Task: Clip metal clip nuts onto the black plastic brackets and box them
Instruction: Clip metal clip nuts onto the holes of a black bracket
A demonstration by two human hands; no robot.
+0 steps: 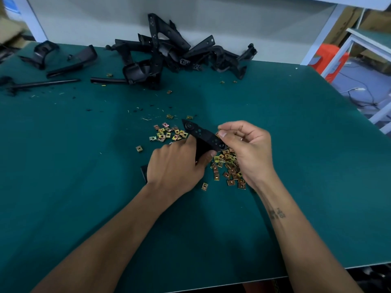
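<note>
Bracket (203, 137) of black plastic sits raised just above the green counter (84, 166) at the middle of my view, its holed strip slanting from 10 o'clock down to 4 o'clock. My left hand (176, 166) comes in from 7 o'clock, back up, fingers and thumb curled round the bracket's lower stem. My right hand (246, 149) comes in from 5 o'clock, wrist bent, fingers curled, thumb and forefinger pinching a clip nut (217, 134) at the strip's edge. Loose clip nuts (229, 166) lie below the hands and more (167, 133) at 10 o'clock. At 12 o'clock a heap of black brackets (169, 53) rests against the wall.
</note>
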